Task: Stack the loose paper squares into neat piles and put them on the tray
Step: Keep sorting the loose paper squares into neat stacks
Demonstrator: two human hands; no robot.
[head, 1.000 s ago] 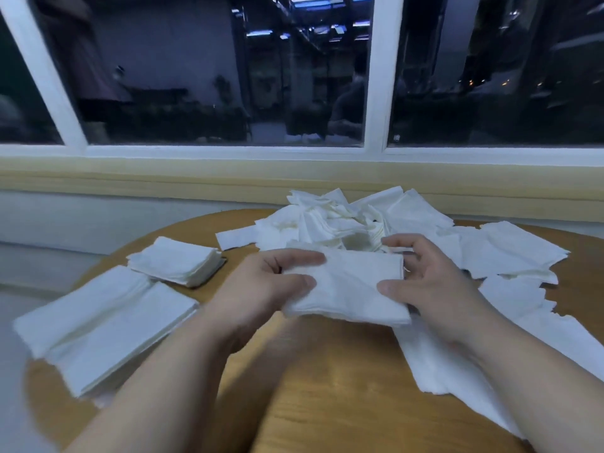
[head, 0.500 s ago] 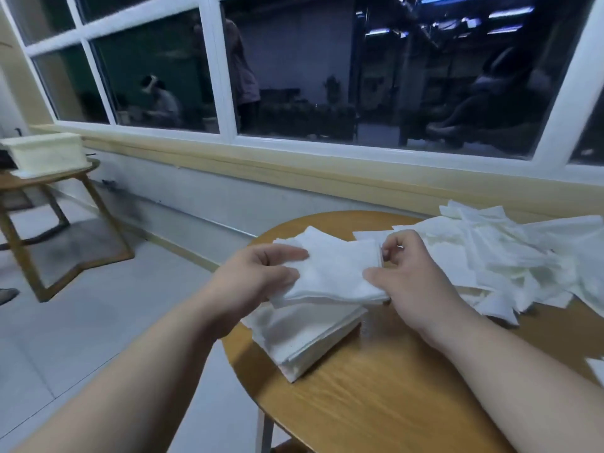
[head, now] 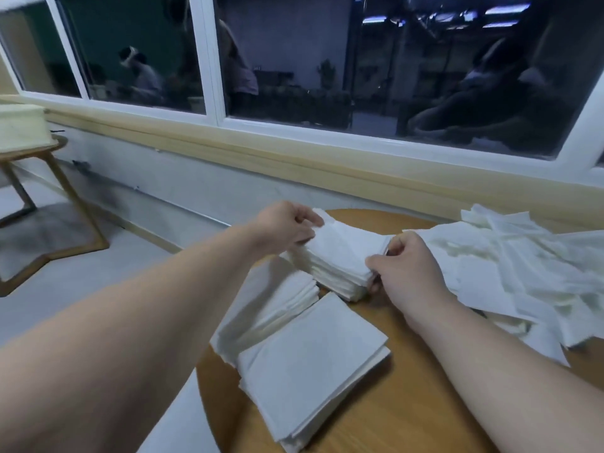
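Observation:
A small pile of white paper squares stands at the far left of the round wooden table. My left hand pinches its far left corner. My right hand grips its right edge, fingers curled against the side of the pile. Two larger white stacks lie nearer me: one at the table's left rim, another partly beneath it. A heap of loose paper squares spreads across the right of the table. No tray shows under the piles.
The table's left edge drops to a grey floor. A wooden side table with a pale box on it stands at the far left. A windowsill and dark windows run behind the table.
Both hands carried the paper I held from the middle to the left and set it down on the small pile. My view swung left with them.

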